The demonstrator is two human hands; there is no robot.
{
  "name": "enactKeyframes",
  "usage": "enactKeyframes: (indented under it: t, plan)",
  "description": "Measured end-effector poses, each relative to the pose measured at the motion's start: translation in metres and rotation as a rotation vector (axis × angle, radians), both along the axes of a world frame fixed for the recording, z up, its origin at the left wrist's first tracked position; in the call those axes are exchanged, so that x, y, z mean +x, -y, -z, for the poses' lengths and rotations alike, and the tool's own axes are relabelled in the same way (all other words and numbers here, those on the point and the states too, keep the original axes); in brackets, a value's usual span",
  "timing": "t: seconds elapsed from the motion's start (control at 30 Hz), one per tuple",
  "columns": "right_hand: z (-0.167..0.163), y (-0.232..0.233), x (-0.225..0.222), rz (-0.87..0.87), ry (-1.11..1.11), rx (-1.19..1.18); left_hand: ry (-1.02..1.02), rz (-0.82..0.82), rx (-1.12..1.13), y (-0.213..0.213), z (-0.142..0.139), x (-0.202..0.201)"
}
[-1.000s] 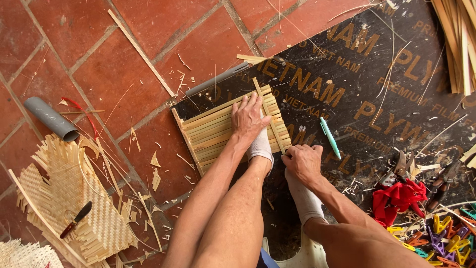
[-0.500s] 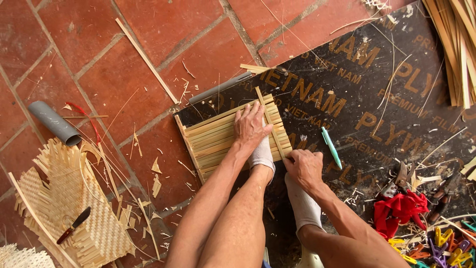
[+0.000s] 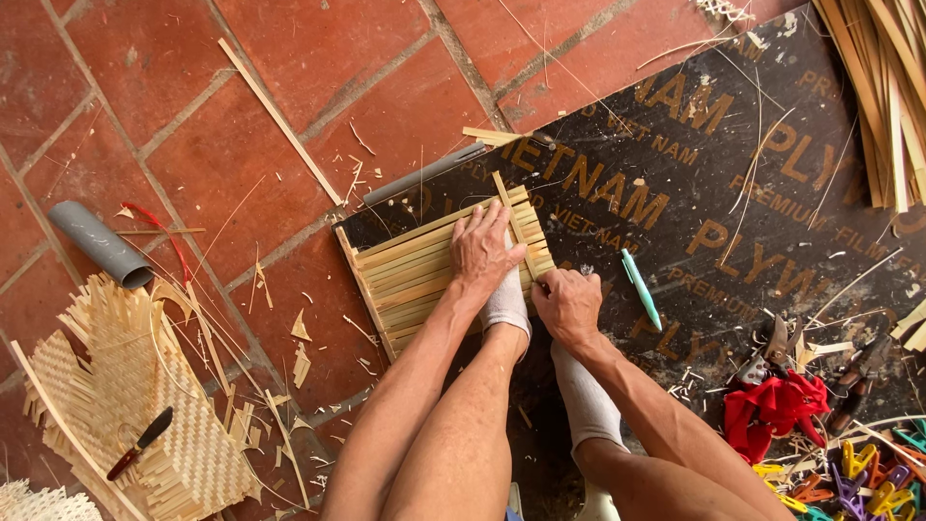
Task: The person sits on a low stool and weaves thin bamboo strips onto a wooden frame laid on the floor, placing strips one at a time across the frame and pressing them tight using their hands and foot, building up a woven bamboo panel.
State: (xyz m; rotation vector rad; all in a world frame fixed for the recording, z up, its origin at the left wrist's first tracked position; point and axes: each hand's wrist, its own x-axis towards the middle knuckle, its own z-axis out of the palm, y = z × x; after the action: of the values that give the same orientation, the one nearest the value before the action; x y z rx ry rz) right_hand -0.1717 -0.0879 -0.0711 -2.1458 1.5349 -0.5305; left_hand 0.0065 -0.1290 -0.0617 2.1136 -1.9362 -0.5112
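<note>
- I take the dark plywood board (image 3: 733, 193) as my landmark; it fills the upper right and lies on the red tiled floor (image 3: 193, 116).
- Well off the board's left corner, at lower left, I see a finished woven mat (image 3: 125, 405) with a small dark-handled knife (image 3: 140, 442) lying on it.
- On the board's left corner sits the bamboo strip panel (image 3: 424, 265), a flat row of pale strips laid side by side, with one strip crossing them near its right edge.
- Past the board's top right edge lies a bundle of loose bamboo strips (image 3: 883, 87).
- My left hand (image 3: 485, 253) lies flat and open on the panel, fingers spread, pressing the strips down and gripping nothing.
- My right hand (image 3: 567, 304) is at the panel's right edge, fingers curled and pinched at the strip ends; I cannot tell exactly which strip it has.
- A white-socked foot (image 3: 505, 304) rests on the panel's lower edge, between the two hands.
- A grey pipe piece (image 3: 99, 243) lies on the tiles, far left of the board.
- A red cloth (image 3: 776, 410) lies at the board's lower right.
- A teal pen (image 3: 640, 287) lies on the board just right of my right hand.
</note>
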Motion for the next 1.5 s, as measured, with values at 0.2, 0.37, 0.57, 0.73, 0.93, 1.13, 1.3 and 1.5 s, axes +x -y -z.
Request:
enactKeyframes:
  t: [0.2,0.37,0.57,0.73,0.93,1.13,1.3,1.5]
  plan:
    - [-0.026,0.019,-0.031,-0.019,0.095,0.166,0.047,0.001,0.017,0.000,0.005,-0.002]
    - [-0.050,0.041,-0.115,0.106,-0.391,0.281,0.056,-0.037,0.130,0.002,0.005,-0.005]
    - [-0.053,0.065,-0.103,0.362,0.312,0.708,0.046,-0.052,0.135,0.006,0.007,-0.004]
    - [-0.044,0.091,-0.034,0.109,0.754,0.453,0.020,-0.065,0.185,0.009,0.005,-0.004]
    - [-0.031,0.108,0.015,0.151,0.891,0.462,-0.007,-0.073,0.163,0.008,0.007,-0.002]
    - [-0.031,0.107,0.023,0.032,0.617,0.390,-0.023,-0.070,0.105,0.007,0.015,-0.002]
    - [-0.029,0.104,0.028,-0.075,0.612,0.282,-0.016,-0.071,0.094,0.007,0.015,-0.001]
    - [-0.041,0.105,0.035,-0.095,0.540,0.164,-0.014,-0.076,0.099,0.008,0.016,-0.001]
